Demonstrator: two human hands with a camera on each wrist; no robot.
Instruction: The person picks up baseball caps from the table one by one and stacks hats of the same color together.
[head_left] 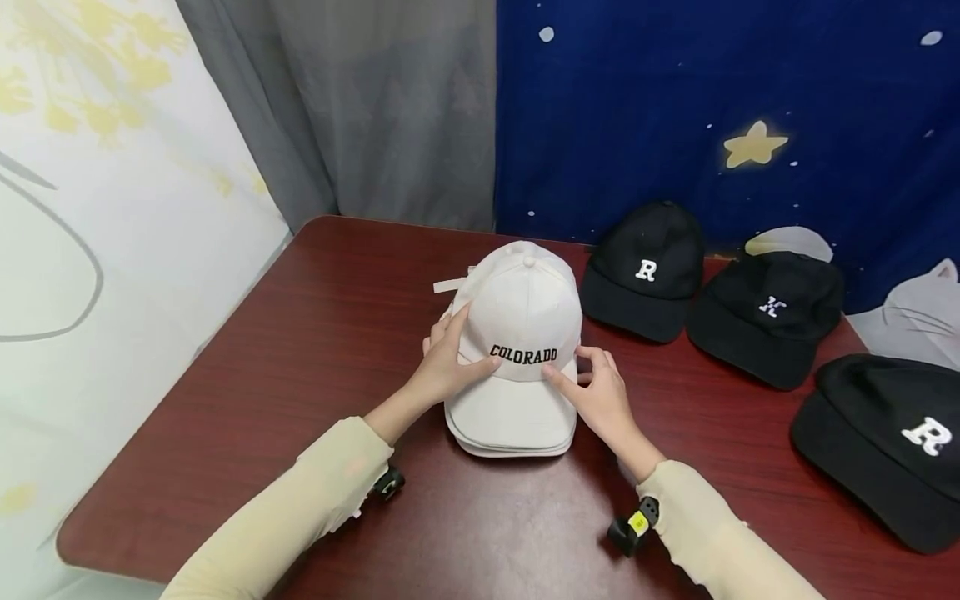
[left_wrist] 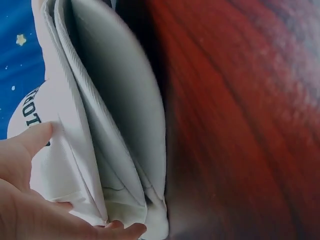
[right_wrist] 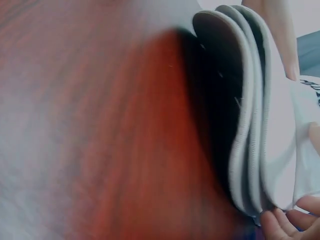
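A stack of white baseball caps [head_left: 517, 408] sits on the table, one nested over another. The top one reads COLORADO in black letters. My left hand [head_left: 447, 368] grips the stack's left side, thumb on the front panel below the lettering. On the opposite side my right hand [head_left: 600, 392] holds the stack, its thumb near the end of the word. Three layered brims [right_wrist: 280, 150] show edge-on in the right wrist view, with fingertips at their lower corner. In the left wrist view, fingers [left_wrist: 125, 231] reach under the side of the brims [left_wrist: 107, 125].
Two black caps, one with a white R [head_left: 643, 267] and one with a white emblem [head_left: 765, 317], stand at the back right. Another black R cap [head_left: 885, 442] lies nearer on the right. Curtains [head_left: 405, 108] hang behind the dark red table [head_left: 337, 333].
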